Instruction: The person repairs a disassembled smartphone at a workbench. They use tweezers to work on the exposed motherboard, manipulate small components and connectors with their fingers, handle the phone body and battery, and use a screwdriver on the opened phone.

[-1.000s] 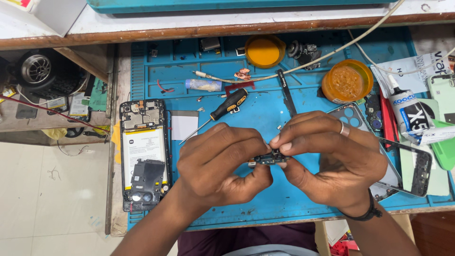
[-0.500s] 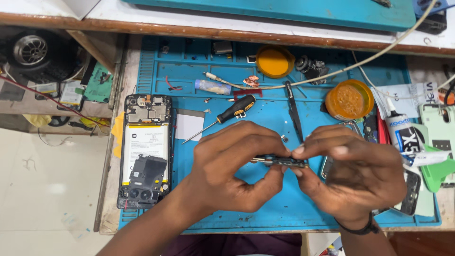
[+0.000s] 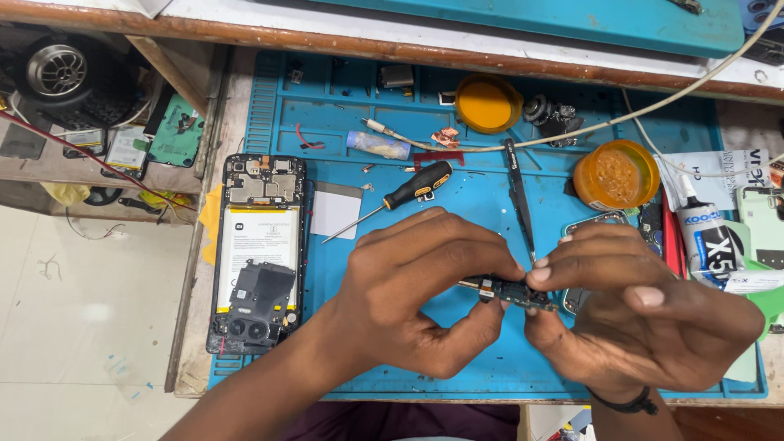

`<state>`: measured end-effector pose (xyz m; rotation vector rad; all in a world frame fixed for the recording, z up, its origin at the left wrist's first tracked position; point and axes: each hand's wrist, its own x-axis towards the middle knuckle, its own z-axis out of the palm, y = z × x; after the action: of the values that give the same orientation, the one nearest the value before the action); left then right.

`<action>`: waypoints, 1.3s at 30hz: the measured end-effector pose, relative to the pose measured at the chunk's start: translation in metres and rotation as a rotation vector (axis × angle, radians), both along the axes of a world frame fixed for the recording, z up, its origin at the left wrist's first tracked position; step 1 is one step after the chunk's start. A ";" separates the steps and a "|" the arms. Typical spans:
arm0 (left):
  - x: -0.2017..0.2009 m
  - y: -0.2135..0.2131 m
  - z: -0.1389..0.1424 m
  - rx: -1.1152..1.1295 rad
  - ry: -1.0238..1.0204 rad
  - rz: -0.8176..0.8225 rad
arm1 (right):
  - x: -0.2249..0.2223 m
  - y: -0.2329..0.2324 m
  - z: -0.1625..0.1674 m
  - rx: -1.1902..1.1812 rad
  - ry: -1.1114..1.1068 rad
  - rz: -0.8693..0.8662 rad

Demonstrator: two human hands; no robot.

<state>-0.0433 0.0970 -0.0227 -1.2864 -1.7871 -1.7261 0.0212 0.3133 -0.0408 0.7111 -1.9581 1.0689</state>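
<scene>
Two hands are engaged above a blue silicone work mat [image 3: 457,204]: a small dark circuit board strip [image 3: 514,292] is pinched at one end by the left hand [image 3: 416,294] and at the other by the right hand [image 3: 645,327]. An opened black phone with exposed battery [image 3: 257,253] lies left, well apart.
</scene>
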 end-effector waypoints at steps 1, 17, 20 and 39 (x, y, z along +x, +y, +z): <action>0.000 0.000 -0.001 -0.001 -0.001 0.000 | 0.001 -0.001 0.001 -0.001 -0.011 0.002; 0.000 0.003 -0.008 -0.043 0.057 0.051 | 0.003 0.000 0.007 -0.016 -0.065 0.045; 0.000 0.003 -0.005 -0.043 0.077 0.053 | 0.004 0.000 0.007 -0.018 -0.062 0.041; 0.004 0.006 -0.008 -0.072 -0.273 0.131 | 0.003 -0.014 0.006 -0.246 -0.380 0.042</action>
<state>-0.0390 0.1027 -0.0303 -0.9721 -2.0501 -1.8505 0.0247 0.2991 -0.0343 0.4384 -2.0776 1.5290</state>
